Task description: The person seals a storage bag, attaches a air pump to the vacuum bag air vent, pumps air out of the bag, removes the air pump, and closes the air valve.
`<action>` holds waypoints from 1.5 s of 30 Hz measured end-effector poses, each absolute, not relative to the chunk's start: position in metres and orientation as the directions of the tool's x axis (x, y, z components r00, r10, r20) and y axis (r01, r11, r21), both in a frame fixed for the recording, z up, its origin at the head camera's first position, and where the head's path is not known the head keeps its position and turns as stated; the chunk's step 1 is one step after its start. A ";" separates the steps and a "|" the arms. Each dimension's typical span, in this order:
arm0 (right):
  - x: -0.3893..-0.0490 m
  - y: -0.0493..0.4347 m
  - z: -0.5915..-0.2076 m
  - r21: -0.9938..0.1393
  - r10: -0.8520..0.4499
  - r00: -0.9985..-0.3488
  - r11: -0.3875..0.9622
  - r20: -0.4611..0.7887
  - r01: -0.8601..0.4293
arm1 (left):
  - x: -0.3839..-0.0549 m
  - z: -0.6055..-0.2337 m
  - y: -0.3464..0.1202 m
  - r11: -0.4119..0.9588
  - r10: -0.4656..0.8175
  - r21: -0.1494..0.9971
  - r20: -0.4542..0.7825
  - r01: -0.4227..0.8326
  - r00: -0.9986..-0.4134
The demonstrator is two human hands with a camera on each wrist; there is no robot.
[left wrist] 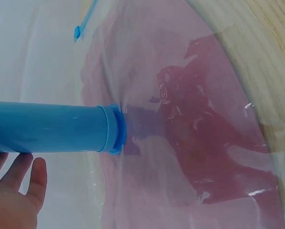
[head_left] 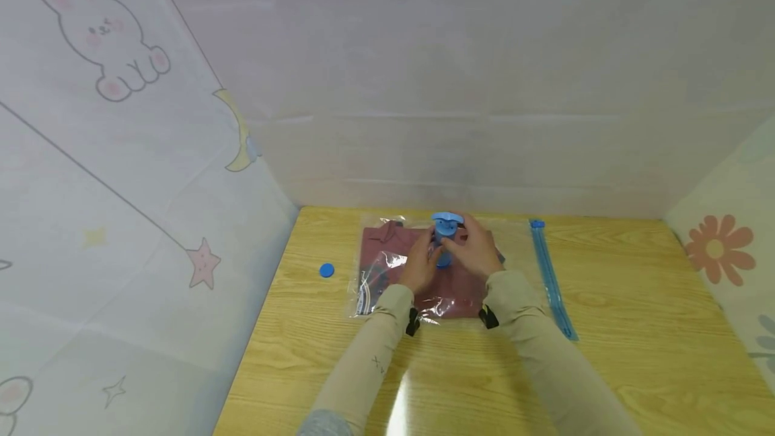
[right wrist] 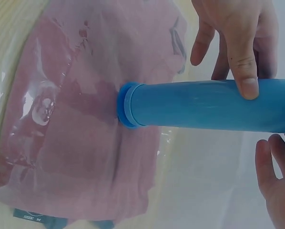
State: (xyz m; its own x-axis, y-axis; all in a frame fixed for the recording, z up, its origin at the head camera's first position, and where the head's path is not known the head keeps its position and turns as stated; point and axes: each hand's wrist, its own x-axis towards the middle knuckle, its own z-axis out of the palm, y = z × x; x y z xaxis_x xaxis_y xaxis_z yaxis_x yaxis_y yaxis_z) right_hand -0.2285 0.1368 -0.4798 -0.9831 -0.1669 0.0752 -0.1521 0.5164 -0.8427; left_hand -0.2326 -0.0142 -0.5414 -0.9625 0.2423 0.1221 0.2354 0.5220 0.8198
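Note:
A blue hand pump [head_left: 447, 229] stands upright on a clear plastic storage bag [head_left: 514, 237], its lower end right at the bag's surface. Inside the bag lies a folded dark red garment [head_left: 375, 254]. My left hand [head_left: 420, 262] holds the pump's barrel from the left, and its thumb [right wrist: 249, 87] lies across the barrel in the right wrist view. From the other side my right hand [head_left: 478, 247] grips the pump higher up, with the thumb in front, near the wide handle. Part of the right hand [right wrist: 280, 186] runs out of the right wrist view.
To the left of the bag lies a round blue cap [head_left: 327, 270] on the wooden table [head_left: 617, 301]. A blue zip strip [head_left: 552, 281] with a slider runs along the bag's right end. Pale printed sheets [head_left: 424, 86] enclose the table at the back and sides.

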 end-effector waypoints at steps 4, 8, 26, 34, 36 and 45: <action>-0.228 0.137 -0.481 -0.857 -0.166 -0.984 0.496 0.064 -0.139 | -0.232 -0.542 -0.015 0.522 0.250 0.815 0.133 0.250 -0.959; -0.229 0.137 -0.481 -0.872 -0.164 -0.985 0.472 0.056 -0.129 | -0.232 -0.542 -0.016 0.513 0.264 0.814 0.152 0.272 -0.953; -0.234 0.130 -0.482 -0.843 -0.071 -0.995 0.529 0.063 -0.092 | -0.235 -0.548 -0.024 0.442 0.181 0.867 0.165 0.230 -0.969; -0.231 0.129 -0.478 -0.816 -0.061 -0.996 0.571 0.065 -0.089 | -0.236 -0.550 -0.024 0.468 0.183 0.849 0.179 0.245 -0.967; -0.231 0.129 -0.478 -0.816 -0.060 -0.996 0.571 0.065 -0.088 | -0.236 -0.549 -0.024 0.465 0.181 0.853 0.172 0.238 -0.968; -0.230 0.129 -0.477 -0.815 -0.055 -0.996 0.572 0.066 -0.085 | -0.237 -0.549 -0.022 0.466 0.186 0.857 0.149 0.221 -0.971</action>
